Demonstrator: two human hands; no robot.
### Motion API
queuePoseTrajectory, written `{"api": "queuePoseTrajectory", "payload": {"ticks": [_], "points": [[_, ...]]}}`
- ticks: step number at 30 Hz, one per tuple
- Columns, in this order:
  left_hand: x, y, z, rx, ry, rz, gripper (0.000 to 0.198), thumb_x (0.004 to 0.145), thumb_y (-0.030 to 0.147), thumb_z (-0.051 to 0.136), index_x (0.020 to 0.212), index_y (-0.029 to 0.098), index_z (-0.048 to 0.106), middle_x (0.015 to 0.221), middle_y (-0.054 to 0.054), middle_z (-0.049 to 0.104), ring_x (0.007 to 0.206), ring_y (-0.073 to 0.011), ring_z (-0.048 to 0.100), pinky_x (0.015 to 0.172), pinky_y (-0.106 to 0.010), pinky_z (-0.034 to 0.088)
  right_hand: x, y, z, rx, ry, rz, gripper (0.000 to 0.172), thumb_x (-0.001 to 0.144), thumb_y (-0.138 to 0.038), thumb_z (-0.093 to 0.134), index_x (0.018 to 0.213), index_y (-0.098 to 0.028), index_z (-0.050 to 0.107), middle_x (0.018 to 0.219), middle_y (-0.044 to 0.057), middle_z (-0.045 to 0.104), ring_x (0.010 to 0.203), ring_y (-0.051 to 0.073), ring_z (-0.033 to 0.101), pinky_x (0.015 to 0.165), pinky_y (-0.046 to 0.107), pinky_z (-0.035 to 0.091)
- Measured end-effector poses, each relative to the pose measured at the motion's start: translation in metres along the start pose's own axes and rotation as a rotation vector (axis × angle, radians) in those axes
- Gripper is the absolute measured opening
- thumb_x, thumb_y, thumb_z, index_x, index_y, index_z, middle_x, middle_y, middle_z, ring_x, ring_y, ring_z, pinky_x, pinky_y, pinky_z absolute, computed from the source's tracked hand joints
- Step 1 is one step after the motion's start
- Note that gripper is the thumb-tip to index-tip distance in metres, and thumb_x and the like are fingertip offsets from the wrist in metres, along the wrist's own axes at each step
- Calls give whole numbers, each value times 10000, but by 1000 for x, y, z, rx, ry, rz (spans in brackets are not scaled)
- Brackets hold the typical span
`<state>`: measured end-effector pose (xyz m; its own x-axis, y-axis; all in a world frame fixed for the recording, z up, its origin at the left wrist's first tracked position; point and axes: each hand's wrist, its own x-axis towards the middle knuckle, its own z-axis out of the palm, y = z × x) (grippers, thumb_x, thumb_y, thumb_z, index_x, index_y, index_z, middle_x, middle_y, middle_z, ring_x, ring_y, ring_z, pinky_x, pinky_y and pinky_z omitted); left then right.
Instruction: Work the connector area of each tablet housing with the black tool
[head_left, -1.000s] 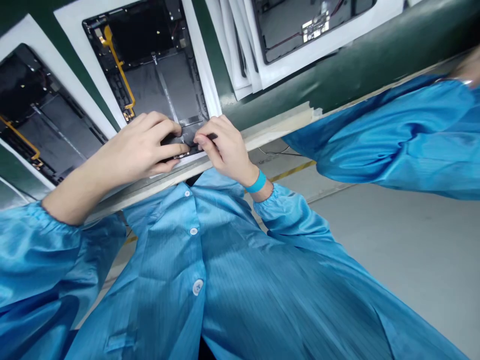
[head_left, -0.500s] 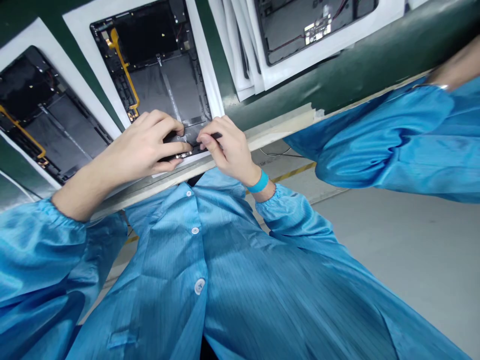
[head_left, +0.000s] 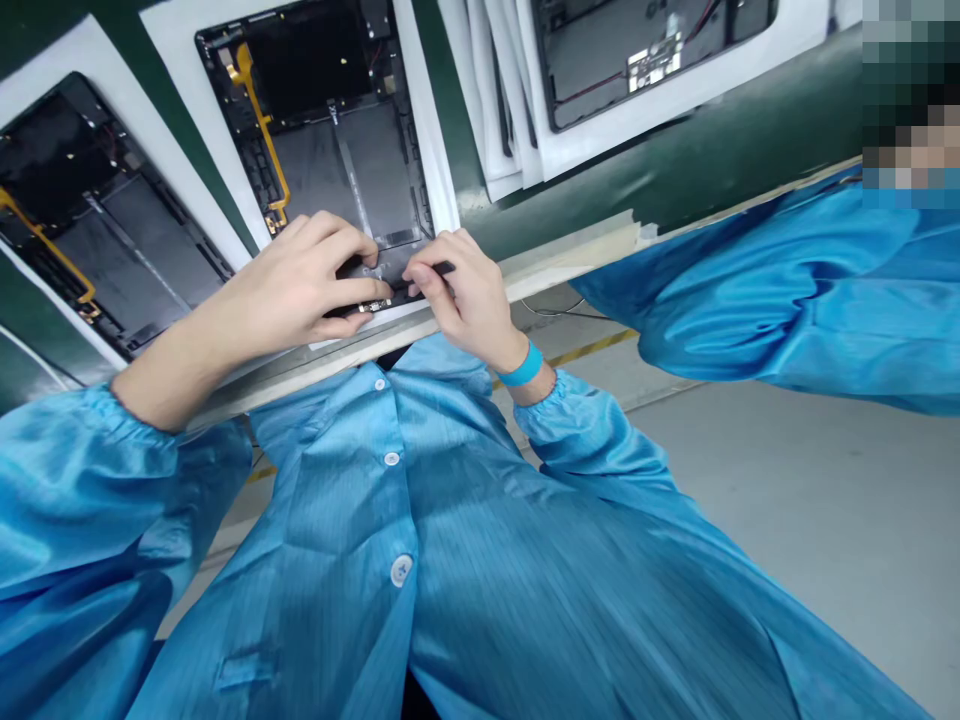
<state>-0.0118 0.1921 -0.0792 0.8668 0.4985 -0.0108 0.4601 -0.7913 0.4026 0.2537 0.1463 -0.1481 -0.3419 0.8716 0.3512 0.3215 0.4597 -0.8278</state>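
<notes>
An opened tablet housing (head_left: 330, 170) lies on a white backing sheet, with a yellow flex cable (head_left: 261, 130) along its left side. At its lower edge, a thin black flex strip (head_left: 394, 275) carries a small circuit board with gold contacts (head_left: 375, 305). My left hand (head_left: 296, 285) pinches the strip near that board, thumb below and fingers above. My right hand (head_left: 465, 295), with a blue wristband (head_left: 521, 365), grips the strip's other end between thumb and fingertips. The fingers hide part of the strip.
Another open tablet housing (head_left: 105, 230) lies to the left, and a third (head_left: 637, 60) at the top right beside stacked white sheets (head_left: 487, 90). Both rest on a green belt with a pale taped rim (head_left: 562, 255). A co-worker's blue sleeve (head_left: 757, 300) reaches in from the right above a grey floor (head_left: 787, 480).
The tablets and my hands have shifted slightly right in view. My hands still hold the strip, and the co-worker's hand at the upper right is now blurred out.
</notes>
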Motion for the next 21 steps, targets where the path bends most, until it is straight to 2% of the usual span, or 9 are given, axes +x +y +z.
{"api": "queuePoseTrajectory", "payload": {"ticks": [4, 9, 14, 19, 21], "points": [[0, -2, 1, 9, -14, 7, 336, 1181, 442, 523, 1342, 318, 790, 1369, -94, 677, 1270, -314, 589, 1044, -553, 576, 1, 0, 0, -4, 0, -7, 482, 1246, -575, 322, 1050, -262, 632, 953, 30, 704, 982, 244, 688, 969, 483, 588], [-3, -3, 1, 13, -26, 17, 328, 1161, 419, 552, 1398, 361, 772, 1352, -107, 705, 1325, -344, 609, 1075, -584, 572, 1, -1, -1, 4, 1, 23, 496, 1241, -596, 324, 1033, -266, 630, 935, 27, 707, 973, 243, 696, 972, 494, 596], [-5, -2, 0, 83, -44, 55, 384, 1222, 444, 491, 1431, 255, 752, 1447, -87, 703, 1318, -304, 608, 1083, -526, 575, -2, -1, -4, 30, 10, 22, 454, 1248, -557, 334, 1059, -264, 625, 936, 27, 717, 968, 233, 711, 971, 484, 599], [-1, -2, -3, 150, -36, 115, 443, 1231, 477, 456, 1407, 231, 780, 1420, -138, 728, 1265, -331, 634, 986, -525, 585, -2, -3, -5, 39, -6, 41, 475, 1244, -581, 325, 1066, -266, 633, 955, 28, 708, 1007, 241, 709, 1004, 503, 608], [0, 0, -6, 151, -67, 104, 459, 1235, 478, 439, 1409, 224, 778, 1441, -155, 724, 1268, -345, 638, 972, -529, 582, -2, -3, -4, 34, 1, 36, 468, 1245, -575, 331, 1065, -266, 634, 959, 27, 708, 1011, 242, 705, 998, 503, 609]]}}
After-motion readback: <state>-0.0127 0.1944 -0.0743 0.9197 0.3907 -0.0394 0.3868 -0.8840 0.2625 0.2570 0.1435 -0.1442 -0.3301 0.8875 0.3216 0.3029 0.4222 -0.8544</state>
